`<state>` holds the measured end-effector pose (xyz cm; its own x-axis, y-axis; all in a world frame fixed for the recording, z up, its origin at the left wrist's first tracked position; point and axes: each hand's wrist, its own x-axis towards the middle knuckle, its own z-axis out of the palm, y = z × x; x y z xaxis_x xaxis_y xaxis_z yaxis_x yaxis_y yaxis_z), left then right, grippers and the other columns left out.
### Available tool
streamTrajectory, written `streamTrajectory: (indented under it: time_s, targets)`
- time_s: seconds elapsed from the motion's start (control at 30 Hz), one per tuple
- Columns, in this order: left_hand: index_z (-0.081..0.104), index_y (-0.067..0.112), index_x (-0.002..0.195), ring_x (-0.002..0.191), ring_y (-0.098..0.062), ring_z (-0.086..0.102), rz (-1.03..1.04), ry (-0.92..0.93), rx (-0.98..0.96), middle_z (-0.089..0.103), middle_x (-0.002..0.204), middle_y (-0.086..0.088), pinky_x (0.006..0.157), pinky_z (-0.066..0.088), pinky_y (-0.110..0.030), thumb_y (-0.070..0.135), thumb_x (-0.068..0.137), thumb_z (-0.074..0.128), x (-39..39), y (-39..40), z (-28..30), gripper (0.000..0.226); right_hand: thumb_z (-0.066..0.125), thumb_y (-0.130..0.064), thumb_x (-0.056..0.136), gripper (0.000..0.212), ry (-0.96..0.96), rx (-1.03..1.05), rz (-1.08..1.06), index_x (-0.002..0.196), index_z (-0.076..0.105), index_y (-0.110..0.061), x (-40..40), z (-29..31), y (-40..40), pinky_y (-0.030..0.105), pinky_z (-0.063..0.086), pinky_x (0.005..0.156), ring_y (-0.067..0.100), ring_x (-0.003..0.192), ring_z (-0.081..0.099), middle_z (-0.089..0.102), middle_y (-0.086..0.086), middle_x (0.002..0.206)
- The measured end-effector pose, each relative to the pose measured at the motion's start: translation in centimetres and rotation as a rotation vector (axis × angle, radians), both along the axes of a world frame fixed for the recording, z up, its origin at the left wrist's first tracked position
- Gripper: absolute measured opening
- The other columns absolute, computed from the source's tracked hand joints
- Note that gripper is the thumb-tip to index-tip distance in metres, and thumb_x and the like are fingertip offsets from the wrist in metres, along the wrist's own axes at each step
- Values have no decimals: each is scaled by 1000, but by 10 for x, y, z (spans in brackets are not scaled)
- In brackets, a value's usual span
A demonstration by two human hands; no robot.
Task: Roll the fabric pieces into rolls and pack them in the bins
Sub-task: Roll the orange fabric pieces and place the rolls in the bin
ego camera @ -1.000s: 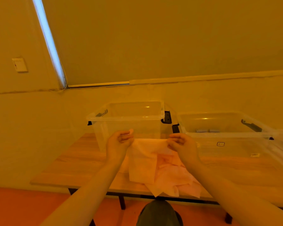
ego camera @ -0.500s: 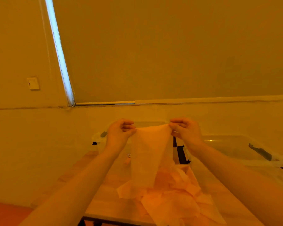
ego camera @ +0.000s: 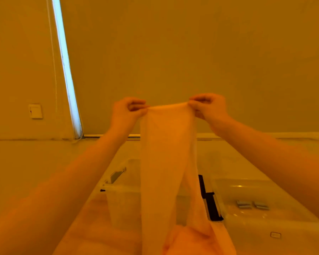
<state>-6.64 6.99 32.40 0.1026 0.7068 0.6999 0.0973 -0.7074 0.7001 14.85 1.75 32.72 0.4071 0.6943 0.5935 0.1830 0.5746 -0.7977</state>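
I hold a pale pink fabric piece (ego camera: 166,148) up in front of me by its top edge. My left hand (ego camera: 126,111) pinches the left corner and my right hand (ego camera: 209,106) pinches the right corner. The cloth hangs down long and narrow, its lower end reaching a heap of more pink fabric (ego camera: 197,240) at the bottom of the view. Behind the cloth stand two clear plastic bins: the left bin (ego camera: 118,181) and the right bin (ego camera: 247,218), which has small grey items on its floor.
The bins stand on a wooden table (ego camera: 92,225) against a plain wall. Black latches (ego camera: 211,205) sit between the two bins. A window blind with a bright strip (ego camera: 66,70) and a wall switch (ego camera: 35,111) are at the left.
Both hands have lifted the fabric piece from the table up to well above the bins, so it now hangs stretched out. The camera has tilted upward.
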Motion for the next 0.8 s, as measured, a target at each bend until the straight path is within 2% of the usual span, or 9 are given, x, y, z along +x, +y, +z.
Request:
streamTrajectory:
  time_s: [0.1,0.17,0.33,0.43,0.6,0.7,0.77,0.8]
  targets:
    - [62,6,111,82,-1,62,2,-34,71,67,104,-5,69,51,-9,2,83,67,-1,6,39,29,64,-1,85,13,-31,56,18,82,63,-13,0,40,7,22,52,64,9,69,58,61,1,77]
    - [61,7,111,87,-3,63,2,-59,115,67,103,-2,77,53,-14,4,83,67,-2,8,62,29,63,-1,85,15,-45,102,46,80,61,-15,1,65,10,20,52,61,6,65,59,61,1,77]
    - [60,3,112,79,2,63,-19,-106,152,66,96,-3,83,52,-21,2,83,66,-1,18,88,30,64,-1,85,15,-38,150,78,79,60,-14,4,97,23,19,54,57,5,58,61,61,2,77]
    - [60,7,112,91,-9,63,25,-26,77,65,104,-5,82,54,-22,4,84,67,4,35,65,30,64,-3,86,15,-55,69,79,78,59,-15,12,71,41,19,53,56,5,57,60,61,2,76]
    - [63,9,107,79,-7,60,71,132,-63,64,94,-3,64,51,-12,5,83,68,14,69,-10,25,63,-2,86,15,-34,-139,26,78,60,-14,25,-13,72,15,50,50,5,54,59,59,3,74]
    - [65,6,104,71,-14,60,72,209,-134,65,84,-5,58,48,-12,4,82,69,21,86,-55,22,61,-5,88,4,-24,-264,32,92,62,-5,30,-60,80,21,53,59,14,72,59,60,4,82]
    - [66,11,101,74,-16,63,91,262,-168,68,88,-6,63,52,-21,7,82,70,25,94,-81,20,59,-7,90,12,-12,-329,29,101,63,-4,35,-87,86,25,55,65,18,83,61,61,5,91]
    - [66,15,99,76,-15,64,101,288,-188,69,90,-5,64,52,-22,9,82,70,27,97,-93,18,59,-8,90,11,2,-347,21,100,64,-6,35,-99,89,26,55,68,20,87,61,62,6,94]
